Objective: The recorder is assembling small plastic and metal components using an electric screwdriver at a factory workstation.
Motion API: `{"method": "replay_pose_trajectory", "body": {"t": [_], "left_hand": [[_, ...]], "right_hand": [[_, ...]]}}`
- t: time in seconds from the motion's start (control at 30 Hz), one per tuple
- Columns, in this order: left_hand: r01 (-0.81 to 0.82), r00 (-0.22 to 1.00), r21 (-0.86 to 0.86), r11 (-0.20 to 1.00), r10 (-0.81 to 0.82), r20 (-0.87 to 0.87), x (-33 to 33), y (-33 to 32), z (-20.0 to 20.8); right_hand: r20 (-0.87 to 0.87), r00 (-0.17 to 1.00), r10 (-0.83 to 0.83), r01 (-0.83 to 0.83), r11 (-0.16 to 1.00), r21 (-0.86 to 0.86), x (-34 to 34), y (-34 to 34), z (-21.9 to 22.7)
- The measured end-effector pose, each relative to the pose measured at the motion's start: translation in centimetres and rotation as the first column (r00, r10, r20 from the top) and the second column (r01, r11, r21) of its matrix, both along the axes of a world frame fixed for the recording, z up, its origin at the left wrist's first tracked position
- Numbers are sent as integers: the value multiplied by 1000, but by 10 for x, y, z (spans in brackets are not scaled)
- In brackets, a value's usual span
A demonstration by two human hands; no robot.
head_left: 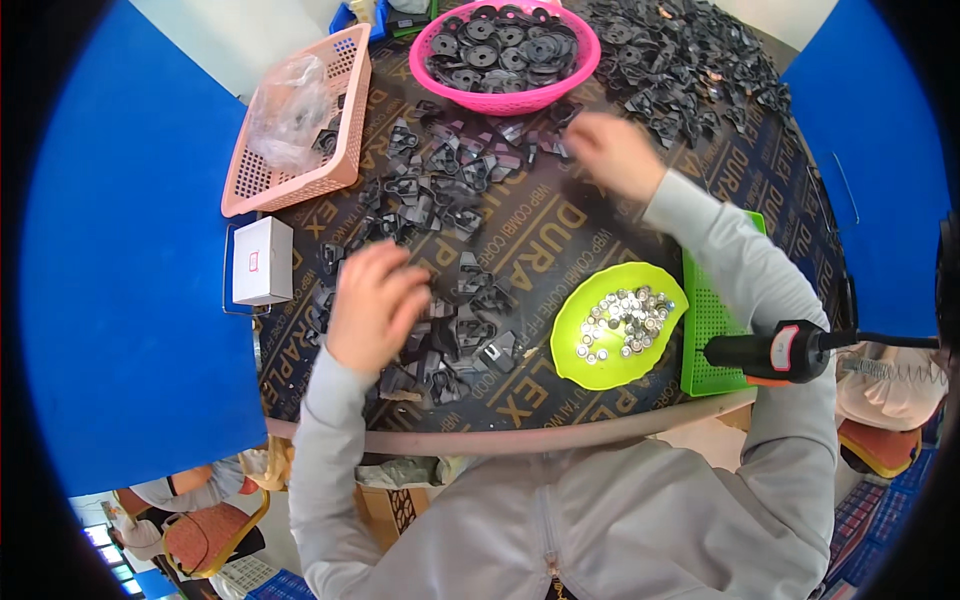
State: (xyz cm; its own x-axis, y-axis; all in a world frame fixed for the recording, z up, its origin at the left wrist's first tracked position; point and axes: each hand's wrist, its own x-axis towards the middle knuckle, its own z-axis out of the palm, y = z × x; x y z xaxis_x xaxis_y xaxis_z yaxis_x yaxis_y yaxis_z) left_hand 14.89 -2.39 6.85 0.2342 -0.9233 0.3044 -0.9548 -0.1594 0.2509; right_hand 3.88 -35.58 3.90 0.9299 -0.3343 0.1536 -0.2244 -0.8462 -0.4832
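Note:
My left hand (378,305) hovers over the near part of a loose spread of small black plastic parts (470,330). Its fingers are slightly bent and apart, and no object shows in them. Farther off, my right hand (615,155) is just below the right side of a bright pink basket (505,103). Motion blurs its fingertips, so I cannot tell if they hold anything; a black piece lies close by. Round black discs (482,30) fill the basket. A lime-green leaf-shaped dish (570,345) with small silvery metal pieces (640,315) stands at the near right.
A pale pink basket (352,150) with a clear plastic bag stands at the left, beside a white box (263,262). Black parts are heaped at the far right (690,70). A green perforated tray (705,330) lies under a hanging black power screwdriver (765,352). Blue panels flank the table.

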Motion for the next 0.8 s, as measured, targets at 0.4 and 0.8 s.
{"method": "replay_pose_trajectory", "body": {"t": [0.4,0.8], "left_hand": [[-199,978,180,963,207,-28,171,-170,-83],[183,979,44,982,-178,-103,75,-124,-21]], "right_hand": [[12,985,171,-170,984,-60,51,33,-33],[115,748,653,-663,732,154,36,76,-3]]}}
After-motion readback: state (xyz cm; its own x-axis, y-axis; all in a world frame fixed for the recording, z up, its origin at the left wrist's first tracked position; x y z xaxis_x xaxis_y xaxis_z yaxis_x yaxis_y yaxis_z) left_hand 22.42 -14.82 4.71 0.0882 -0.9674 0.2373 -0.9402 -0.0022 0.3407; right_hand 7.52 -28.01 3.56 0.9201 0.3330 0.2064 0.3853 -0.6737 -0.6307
